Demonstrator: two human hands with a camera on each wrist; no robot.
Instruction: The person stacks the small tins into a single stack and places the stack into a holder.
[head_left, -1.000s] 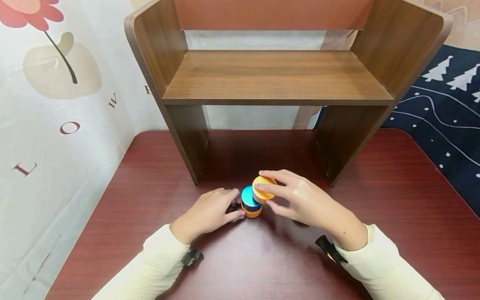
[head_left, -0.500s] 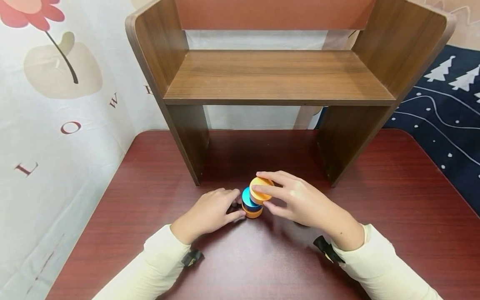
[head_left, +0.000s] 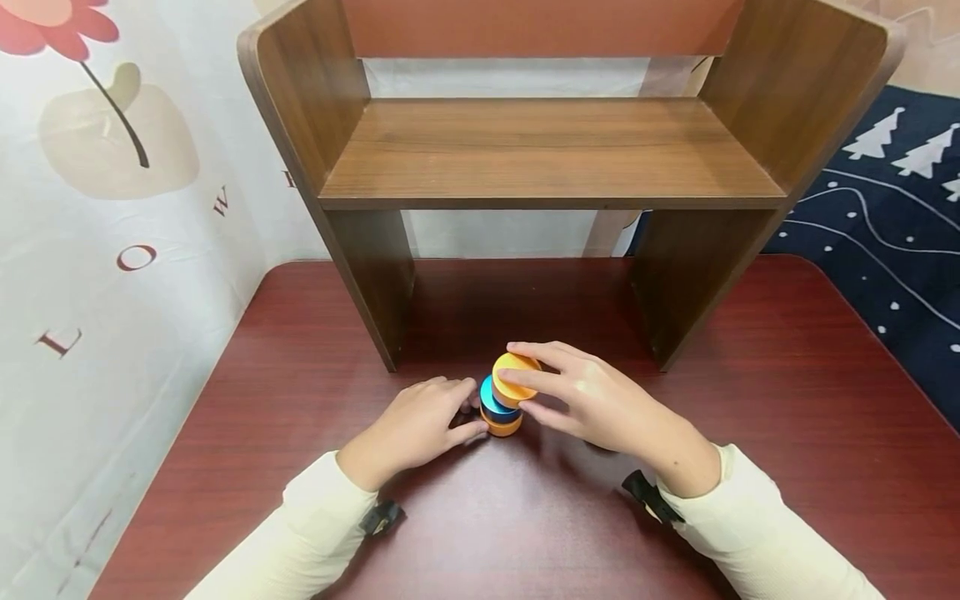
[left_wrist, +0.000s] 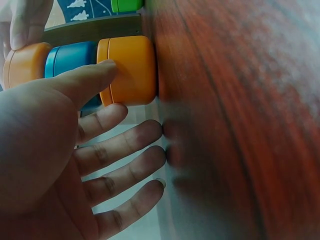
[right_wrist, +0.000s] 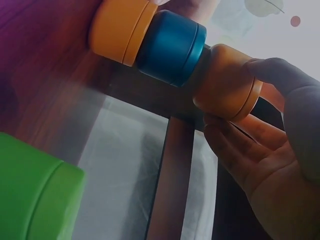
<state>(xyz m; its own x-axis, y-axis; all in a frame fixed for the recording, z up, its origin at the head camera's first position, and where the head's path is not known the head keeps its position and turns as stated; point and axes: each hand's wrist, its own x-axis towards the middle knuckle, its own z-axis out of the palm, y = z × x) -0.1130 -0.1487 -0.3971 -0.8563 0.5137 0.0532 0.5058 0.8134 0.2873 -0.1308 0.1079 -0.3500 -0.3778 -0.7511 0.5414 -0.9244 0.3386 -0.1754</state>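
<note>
A: What's just changed?

B: The upper orange jar [right_wrist: 222,82] sits further left, covering more of the blue jar [right_wrist: 170,47] than a second ago; the right hand [head_left: 592,392] pinches it between thumb and fingers.

A: Lined up, then?

B: Closer, I'd judge, but off-centre; whether those two touch, I can't tell; so the stack isn't squared up yet.

A: And the base?

B: It looks unmoved; the lower orange jar [left_wrist: 132,70] stands on the counter [head_left: 450,533] under the blue one; the left hand [head_left: 416,425] rests its thumb against that base, other fingers loosely spread.

A: The green jar [right_wrist: 35,190]?

B: Apart from the stack; neither hand holds it.
</note>
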